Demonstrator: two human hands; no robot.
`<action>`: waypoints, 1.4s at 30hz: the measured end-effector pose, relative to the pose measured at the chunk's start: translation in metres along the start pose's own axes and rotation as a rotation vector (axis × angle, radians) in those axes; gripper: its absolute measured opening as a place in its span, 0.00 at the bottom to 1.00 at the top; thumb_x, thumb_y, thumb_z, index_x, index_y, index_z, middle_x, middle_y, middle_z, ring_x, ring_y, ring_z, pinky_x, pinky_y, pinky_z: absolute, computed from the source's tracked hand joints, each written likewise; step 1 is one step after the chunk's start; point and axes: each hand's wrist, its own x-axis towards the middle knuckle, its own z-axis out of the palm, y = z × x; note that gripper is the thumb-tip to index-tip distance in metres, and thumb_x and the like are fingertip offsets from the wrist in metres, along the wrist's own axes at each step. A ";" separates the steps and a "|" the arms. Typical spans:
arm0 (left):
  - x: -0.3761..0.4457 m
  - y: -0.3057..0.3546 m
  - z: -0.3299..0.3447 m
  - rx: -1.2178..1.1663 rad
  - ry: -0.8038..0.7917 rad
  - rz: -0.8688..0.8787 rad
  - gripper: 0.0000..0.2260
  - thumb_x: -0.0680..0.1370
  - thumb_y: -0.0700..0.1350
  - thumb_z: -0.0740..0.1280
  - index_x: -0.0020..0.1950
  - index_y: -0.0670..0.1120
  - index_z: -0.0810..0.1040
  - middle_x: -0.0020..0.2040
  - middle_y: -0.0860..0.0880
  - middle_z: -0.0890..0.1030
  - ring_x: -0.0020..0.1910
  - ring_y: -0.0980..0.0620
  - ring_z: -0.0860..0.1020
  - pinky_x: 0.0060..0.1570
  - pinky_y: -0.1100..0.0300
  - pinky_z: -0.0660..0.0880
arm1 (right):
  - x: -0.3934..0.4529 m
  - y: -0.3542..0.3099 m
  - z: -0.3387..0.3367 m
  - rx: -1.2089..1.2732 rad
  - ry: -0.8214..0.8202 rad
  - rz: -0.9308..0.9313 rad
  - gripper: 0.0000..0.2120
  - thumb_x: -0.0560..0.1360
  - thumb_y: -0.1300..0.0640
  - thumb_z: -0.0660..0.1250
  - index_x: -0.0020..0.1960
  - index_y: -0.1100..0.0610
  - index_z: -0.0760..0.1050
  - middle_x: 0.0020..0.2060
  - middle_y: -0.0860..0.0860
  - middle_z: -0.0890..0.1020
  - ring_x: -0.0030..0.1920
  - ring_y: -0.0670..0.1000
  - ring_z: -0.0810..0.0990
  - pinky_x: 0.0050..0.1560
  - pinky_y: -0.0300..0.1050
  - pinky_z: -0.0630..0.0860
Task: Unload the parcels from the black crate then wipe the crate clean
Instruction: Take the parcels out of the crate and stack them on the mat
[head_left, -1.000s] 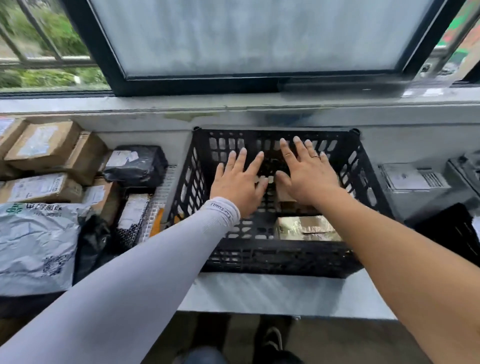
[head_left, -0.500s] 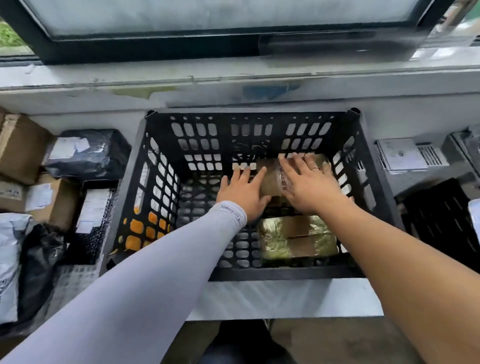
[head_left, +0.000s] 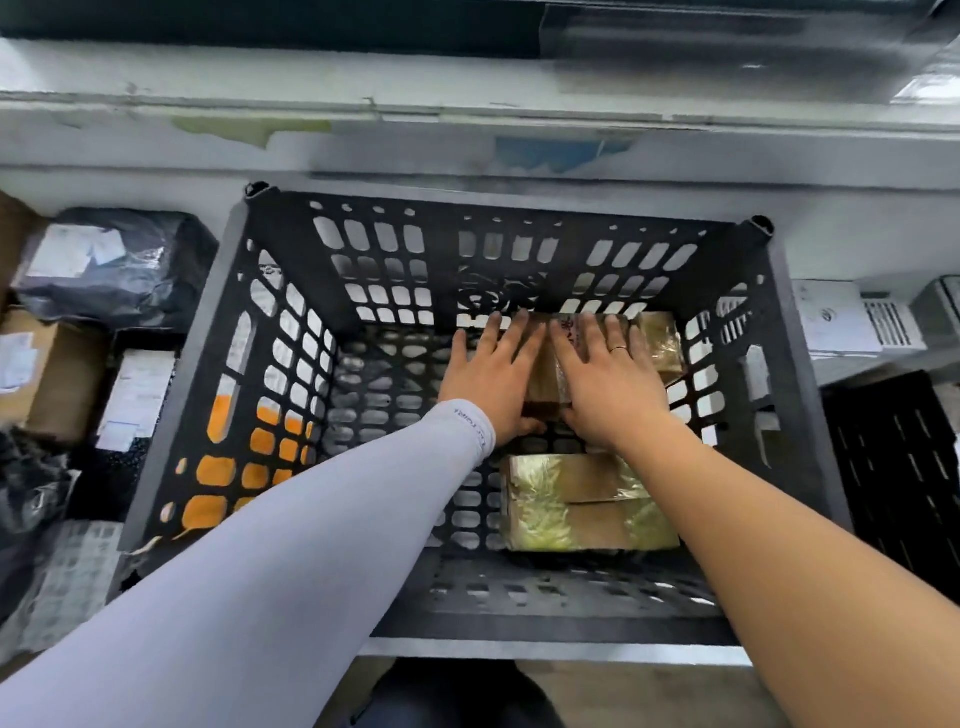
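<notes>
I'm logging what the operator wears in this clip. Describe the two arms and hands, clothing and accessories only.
The left arm wears a tight pale lavender-grey sleeve down to the wrist, with small dark lettering along its cuff, too small to read. The left hand is ungloved. The right arm is bare, with no sleeve or glove. The right hand carries a thin ring on one finger.

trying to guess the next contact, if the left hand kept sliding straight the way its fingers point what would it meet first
Most likely the far wall of the black crate. The left hand lies flat, partly on the far parcel, fingers aimed at that perforated wall, just beyond the fingertips. Depth is hard to judge from above.
</notes>
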 end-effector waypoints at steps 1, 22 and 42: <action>0.002 0.000 0.001 0.008 -0.010 -0.006 0.56 0.73 0.68 0.72 0.84 0.51 0.38 0.85 0.48 0.40 0.84 0.42 0.42 0.79 0.33 0.47 | 0.002 0.000 0.001 0.005 -0.015 0.001 0.49 0.79 0.38 0.65 0.83 0.50 0.34 0.83 0.60 0.41 0.82 0.63 0.42 0.79 0.64 0.38; 0.005 0.002 0.009 0.166 0.049 -0.022 0.39 0.84 0.61 0.58 0.84 0.49 0.38 0.85 0.48 0.42 0.84 0.44 0.49 0.80 0.37 0.43 | 0.005 -0.009 0.023 0.026 0.035 0.004 0.34 0.86 0.52 0.52 0.83 0.52 0.33 0.82 0.60 0.36 0.82 0.65 0.44 0.80 0.65 0.41; -0.064 -0.002 -0.052 0.296 0.126 -0.076 0.35 0.85 0.62 0.52 0.85 0.48 0.40 0.85 0.47 0.45 0.84 0.42 0.46 0.79 0.35 0.42 | -0.044 -0.026 -0.030 0.003 0.226 -0.067 0.34 0.86 0.43 0.53 0.84 0.49 0.37 0.84 0.54 0.46 0.83 0.59 0.49 0.77 0.70 0.40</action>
